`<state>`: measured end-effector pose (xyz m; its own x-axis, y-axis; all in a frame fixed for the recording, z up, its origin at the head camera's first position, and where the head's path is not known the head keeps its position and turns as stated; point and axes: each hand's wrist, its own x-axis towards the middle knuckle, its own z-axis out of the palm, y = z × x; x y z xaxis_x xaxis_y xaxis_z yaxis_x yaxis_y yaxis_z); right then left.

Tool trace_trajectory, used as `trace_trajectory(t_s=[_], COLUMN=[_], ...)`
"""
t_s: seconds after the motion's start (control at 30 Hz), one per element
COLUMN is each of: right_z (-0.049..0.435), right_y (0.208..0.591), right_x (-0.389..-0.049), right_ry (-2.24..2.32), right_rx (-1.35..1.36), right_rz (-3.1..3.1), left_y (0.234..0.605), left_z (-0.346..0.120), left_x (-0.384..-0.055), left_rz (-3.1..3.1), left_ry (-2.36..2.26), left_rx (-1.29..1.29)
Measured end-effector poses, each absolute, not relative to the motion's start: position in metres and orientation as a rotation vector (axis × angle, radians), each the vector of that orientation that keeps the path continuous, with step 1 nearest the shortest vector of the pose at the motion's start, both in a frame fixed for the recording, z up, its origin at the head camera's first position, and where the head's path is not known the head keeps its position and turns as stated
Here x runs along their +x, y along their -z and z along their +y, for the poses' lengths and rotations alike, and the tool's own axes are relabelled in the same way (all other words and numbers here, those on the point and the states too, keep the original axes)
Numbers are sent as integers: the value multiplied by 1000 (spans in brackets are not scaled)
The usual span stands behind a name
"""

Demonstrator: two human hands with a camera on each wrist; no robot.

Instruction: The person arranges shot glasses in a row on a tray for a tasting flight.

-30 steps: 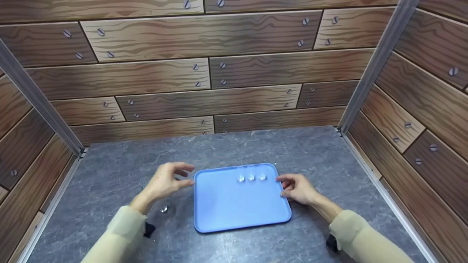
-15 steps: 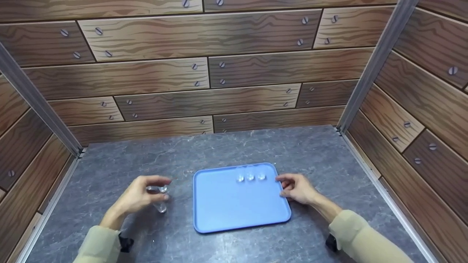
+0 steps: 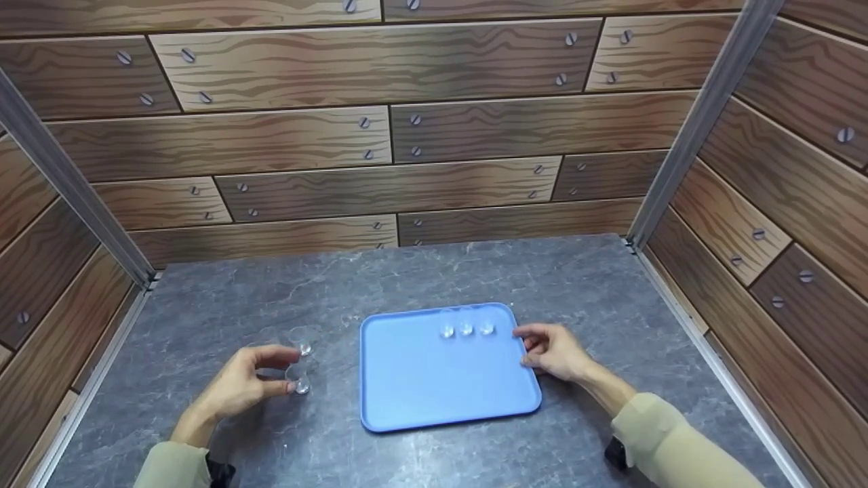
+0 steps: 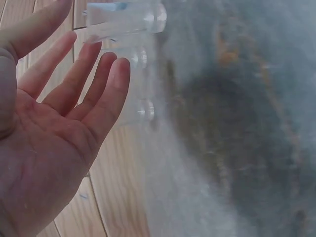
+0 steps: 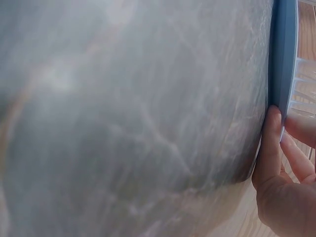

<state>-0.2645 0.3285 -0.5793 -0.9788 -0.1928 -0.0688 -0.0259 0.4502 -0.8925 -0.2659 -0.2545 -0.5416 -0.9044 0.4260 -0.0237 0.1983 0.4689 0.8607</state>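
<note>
My left hand [image 3: 241, 383] is at the left of the table, thumb and fingers spread apart beside small clear shot glasses. In the head view I make out a farther glass [image 3: 305, 349] by the fingertips and a nearer glass [image 3: 302, 386] at the thumb tip; contact is hard to tell. The left wrist view has three glasses, the closest glass [image 4: 126, 20] beyond relaxed fingers. My right hand [image 3: 557, 352] pinches the right rim of a blue tray [image 3: 447, 393], thumb against its side in the right wrist view. Three more shot glasses [image 3: 466, 327] stand in a row on the tray.
The tray lies on a grey marbled tabletop [image 3: 380, 278]. Wood-patterned walls [image 3: 407, 135] with metal corner posts [image 3: 698, 129] enclose the back and sides.
My left hand has gone from the tray's left edge leftward and toward me, to the glasses on the table. The right hand and tray stay in place.
</note>
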Motion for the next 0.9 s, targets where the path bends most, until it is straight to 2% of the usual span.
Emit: trace_trajectory(t_s=[0.37, 0.9], right_z=[327, 328], right_y=[578, 579], right_x=[-266, -266], right_ry=[1521, 1578], right_rx=[-129, -169], right_rz=[2548, 2501], left_y=[559, 561], left_z=[-253, -250], left_x=[-260, -260], left_rz=[2491, 2523], left_ry=[-1458, -1440], left_rx=[476, 417])
